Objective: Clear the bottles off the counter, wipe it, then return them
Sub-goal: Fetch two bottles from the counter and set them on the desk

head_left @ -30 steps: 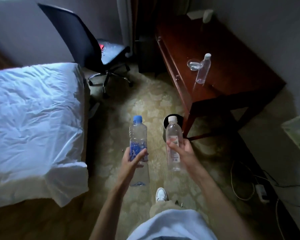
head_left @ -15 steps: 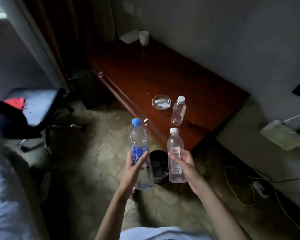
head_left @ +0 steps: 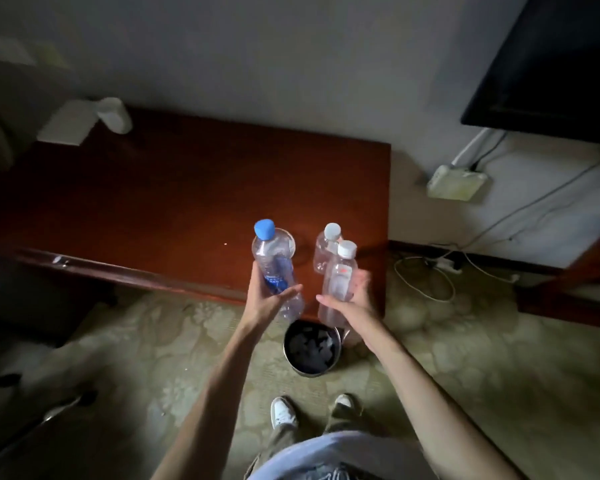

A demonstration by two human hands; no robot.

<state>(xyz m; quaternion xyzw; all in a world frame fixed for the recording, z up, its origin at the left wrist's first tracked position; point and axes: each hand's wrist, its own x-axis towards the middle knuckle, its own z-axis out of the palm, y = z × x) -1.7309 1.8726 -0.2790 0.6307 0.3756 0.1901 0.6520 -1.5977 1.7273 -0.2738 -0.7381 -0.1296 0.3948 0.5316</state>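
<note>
Dim hotel room, red-brown wooden counter [head_left: 187, 202] straight ahead. Left hand [head_left: 269, 299] grips blue-capped bottle [head_left: 274, 268], right hand [head_left: 355, 299] grips white-capped bottle [head_left: 338, 282]; both upright, caps tilted slightly away, over the counter's near edge. Third bottle [head_left: 324, 249] stands on the counter just beyond the right hand. Set-down spot: forward, roughly equal reach for both hands.

**Around the room**

A round black waste bin [head_left: 311, 348] stands on the patterned carpet [head_left: 465, 358], just in front of two white sneakers [head_left: 283, 412]. A white wall box [head_left: 457, 183] with cables sits below a dark television [head_left: 555, 64]. At far left lie a white pad [head_left: 66, 123] and what may be a paper cup [head_left: 115, 114].
</note>
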